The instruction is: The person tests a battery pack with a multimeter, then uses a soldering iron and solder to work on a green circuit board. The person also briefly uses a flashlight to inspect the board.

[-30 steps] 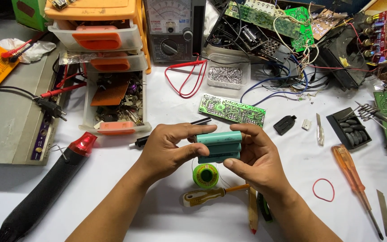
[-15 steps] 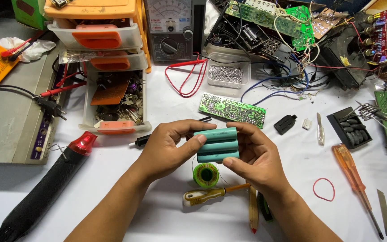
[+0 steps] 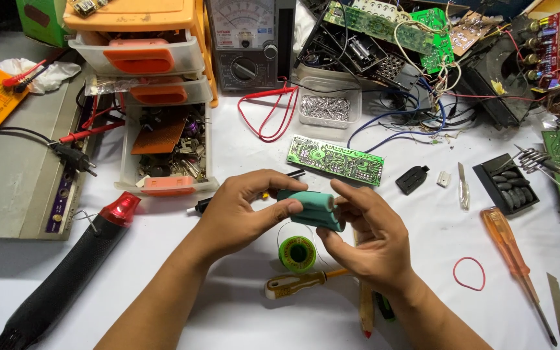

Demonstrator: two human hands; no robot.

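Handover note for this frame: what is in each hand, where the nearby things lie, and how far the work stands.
Left hand and right hand both grip the teal battery pack, held tilted above the white table.
Under it lie a green solder spool and a yellow-handled screwdriver; a green circuit board lies behind.
Done: pack is off the table. No wires show on it; nothing is joined to the board.

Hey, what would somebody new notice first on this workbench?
Dead centre, the left hand and right hand hold a teal battery pack above the white table. At upper left stands an orange drawer cabinet, its lowest drawer pulled out. A black heat gun with a red tip lies at lower left.
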